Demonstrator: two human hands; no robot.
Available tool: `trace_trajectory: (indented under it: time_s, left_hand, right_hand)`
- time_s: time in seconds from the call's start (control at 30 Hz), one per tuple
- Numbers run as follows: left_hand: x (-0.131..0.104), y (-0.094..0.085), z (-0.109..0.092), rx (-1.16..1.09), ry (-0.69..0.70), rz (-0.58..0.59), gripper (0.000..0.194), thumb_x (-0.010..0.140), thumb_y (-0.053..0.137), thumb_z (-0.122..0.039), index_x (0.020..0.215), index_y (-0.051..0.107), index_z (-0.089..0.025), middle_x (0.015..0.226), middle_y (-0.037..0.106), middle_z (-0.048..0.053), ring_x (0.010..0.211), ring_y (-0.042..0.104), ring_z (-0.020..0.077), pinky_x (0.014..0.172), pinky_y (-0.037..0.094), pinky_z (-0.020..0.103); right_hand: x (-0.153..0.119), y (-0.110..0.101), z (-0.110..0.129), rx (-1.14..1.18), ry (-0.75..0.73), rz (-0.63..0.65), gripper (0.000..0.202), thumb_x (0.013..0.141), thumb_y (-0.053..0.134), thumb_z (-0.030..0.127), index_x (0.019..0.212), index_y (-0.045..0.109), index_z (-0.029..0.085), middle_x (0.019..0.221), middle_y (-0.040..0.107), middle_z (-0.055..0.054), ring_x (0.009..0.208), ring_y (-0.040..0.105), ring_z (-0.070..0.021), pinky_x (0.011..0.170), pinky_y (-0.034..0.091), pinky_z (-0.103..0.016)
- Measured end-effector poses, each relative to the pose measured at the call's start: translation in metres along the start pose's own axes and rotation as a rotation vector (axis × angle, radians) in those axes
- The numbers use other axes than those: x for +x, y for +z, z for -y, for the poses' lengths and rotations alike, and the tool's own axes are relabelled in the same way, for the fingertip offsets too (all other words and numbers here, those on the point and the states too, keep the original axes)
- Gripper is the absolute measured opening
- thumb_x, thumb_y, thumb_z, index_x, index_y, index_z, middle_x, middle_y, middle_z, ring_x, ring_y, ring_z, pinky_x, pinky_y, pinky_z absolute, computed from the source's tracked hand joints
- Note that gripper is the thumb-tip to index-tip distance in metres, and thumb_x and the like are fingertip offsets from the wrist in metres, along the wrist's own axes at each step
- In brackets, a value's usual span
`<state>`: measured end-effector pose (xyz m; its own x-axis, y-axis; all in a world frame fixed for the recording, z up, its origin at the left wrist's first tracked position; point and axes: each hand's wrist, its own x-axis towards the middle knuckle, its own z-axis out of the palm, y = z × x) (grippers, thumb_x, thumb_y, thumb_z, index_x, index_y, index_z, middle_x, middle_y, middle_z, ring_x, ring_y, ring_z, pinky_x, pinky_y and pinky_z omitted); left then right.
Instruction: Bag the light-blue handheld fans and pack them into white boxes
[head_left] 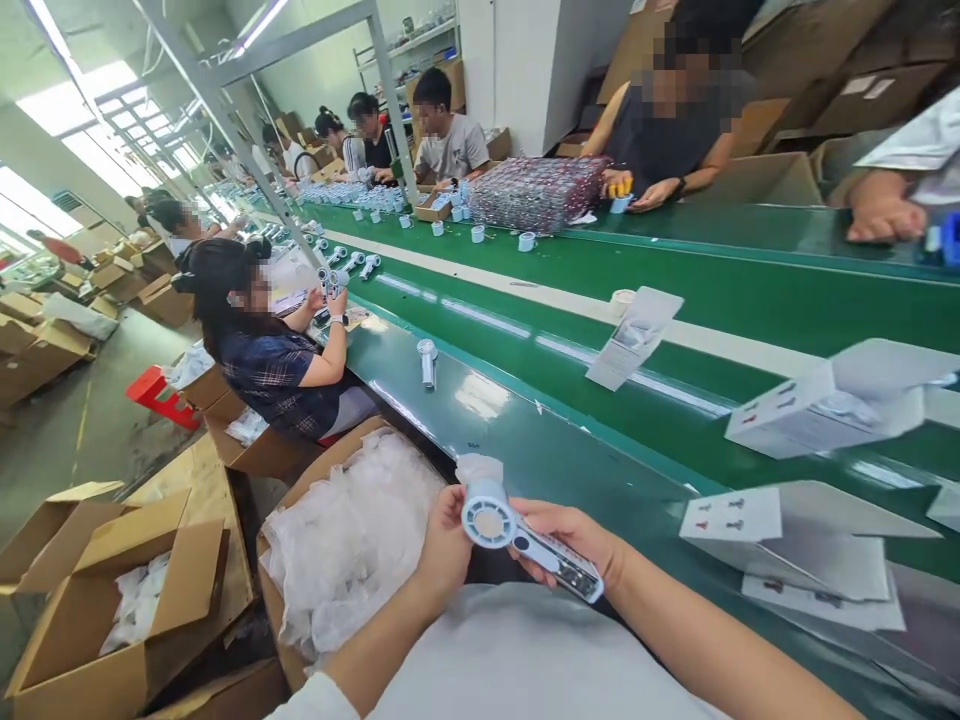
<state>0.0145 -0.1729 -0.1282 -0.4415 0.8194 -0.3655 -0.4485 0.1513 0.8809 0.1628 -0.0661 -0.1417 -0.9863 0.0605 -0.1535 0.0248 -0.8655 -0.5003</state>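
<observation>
A light blue handheld fan (489, 516) with a round head is held low over the near edge of the bench, its handle slanting down to the right. My right hand (574, 540) is closed around the handle, which has a dark, shiny strip along it. At the left side of the round head, my left hand (444, 545) grips with bent fingers. A piece of thin white wrapping (480, 468) shows just behind the head; whether my left fingers also pinch it, I cannot tell. Another handheld fan (427, 362) lies farther along the bench.
A carton of white bags (360, 535) stands at my left. Open white boxes (814, 405) stand on the green conveyor belt (517, 345) at right, with one tilted box (636, 338) farther up. A co-worker (274, 350) sits left, holding fans. Other people work across the belt.
</observation>
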Motion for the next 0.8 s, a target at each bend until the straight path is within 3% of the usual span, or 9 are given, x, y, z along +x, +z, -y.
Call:
trace_trajectory:
  time_s: [0.07,0.17,0.27,0.33,0.4,0.53,0.6,0.7,0.8]
  left_hand:
    - [0.007,0.002,0.0,0.038,-0.036,-0.065,0.029,0.055,0.081,-0.028,0.071,0.062,-0.014,0.063,0.061,-0.002,0.057,0.051,0.0091,0.057,0.04,0.022]
    - [0.018,-0.002,-0.008,0.114,-0.052,-0.076,0.027,0.051,0.082,-0.029,0.062,0.063,-0.013,0.058,0.06,-0.002,0.052,0.047,0.0078,0.053,0.037,0.021]
    - [0.027,0.0,-0.017,0.209,0.019,-0.018,0.024,0.055,0.08,-0.03,0.067,0.066,-0.014,0.06,0.061,-0.001,0.055,0.049,0.0087,0.055,0.038,0.022]
    - [0.03,0.006,-0.021,0.317,0.075,0.072,0.019,0.063,0.075,-0.031,0.07,0.067,-0.015,0.063,0.062,0.0,0.058,0.051,0.0102,0.058,0.042,0.023]
    - [0.032,0.01,-0.026,0.496,0.21,0.179,0.013,0.072,0.069,-0.029,0.073,0.068,-0.016,0.068,0.064,0.001,0.064,0.055,0.0128,0.063,0.045,0.026]
    - [0.034,0.005,-0.035,0.866,0.689,0.393,0.013,0.084,0.057,-0.022,0.083,0.069,-0.019,0.078,0.066,0.006,0.077,0.059,0.0171,0.071,0.048,0.03]
    - [0.029,-0.001,-0.033,0.957,0.861,0.443,0.016,0.087,0.052,-0.018,0.089,0.067,-0.019,0.08,0.065,0.007,0.078,0.059,0.0184,0.071,0.048,0.032]
    - [0.014,-0.005,-0.016,1.038,0.962,0.478,0.02,0.087,0.048,-0.014,0.098,0.064,-0.019,0.086,0.065,0.011,0.083,0.057,0.0208,0.074,0.047,0.035]
    - [0.003,0.002,0.002,1.103,0.93,0.591,0.022,0.088,0.046,-0.015,0.1,0.064,-0.019,0.088,0.064,0.012,0.085,0.056,0.0224,0.076,0.046,0.036]
  right_hand:
    - [-0.011,0.001,0.004,-0.092,0.04,-0.038,0.046,0.071,0.07,0.032,0.11,0.056,0.012,0.082,0.067,-0.008,0.056,0.066,-0.0162,0.043,0.051,-0.02]
    - [-0.027,0.003,0.01,-0.192,0.028,-0.207,0.06,0.07,0.072,0.034,0.122,0.05,0.014,0.087,0.065,-0.007,0.061,0.066,-0.0153,0.047,0.052,-0.021]
    - [-0.037,0.006,0.009,-0.254,0.026,-0.395,0.065,0.072,0.071,0.034,0.128,0.043,0.017,0.08,0.064,-0.003,0.059,0.064,-0.0141,0.048,0.051,-0.022]
    - [-0.038,0.008,0.006,-0.289,0.026,-0.446,0.068,0.073,0.069,0.032,0.132,0.037,0.02,0.073,0.063,0.0,0.055,0.063,-0.0144,0.047,0.049,-0.022]
    - [-0.036,0.01,0.002,-0.279,-0.002,-0.473,0.064,0.072,0.068,0.03,0.129,0.039,0.02,0.069,0.063,0.001,0.054,0.063,-0.0155,0.046,0.049,-0.023]
    - [-0.035,0.01,-0.004,-0.123,-0.124,-0.585,0.052,0.07,0.068,0.031,0.115,0.047,0.017,0.073,0.065,-0.004,0.056,0.065,-0.0174,0.044,0.05,-0.024]
    - [-0.036,0.01,-0.007,-0.05,-0.174,-0.621,0.049,0.071,0.067,0.029,0.114,0.047,0.017,0.073,0.066,-0.004,0.055,0.065,-0.0176,0.042,0.05,-0.024]
    - [-0.039,0.012,-0.013,0.046,-0.217,-0.662,0.042,0.073,0.064,0.023,0.111,0.046,0.018,0.071,0.065,-0.004,0.052,0.064,-0.0176,0.039,0.05,-0.023]
    - [-0.038,0.012,-0.02,0.174,-0.248,-0.697,0.034,0.076,0.061,0.019,0.107,0.047,0.019,0.072,0.066,-0.003,0.052,0.064,-0.0164,0.038,0.051,-0.022]
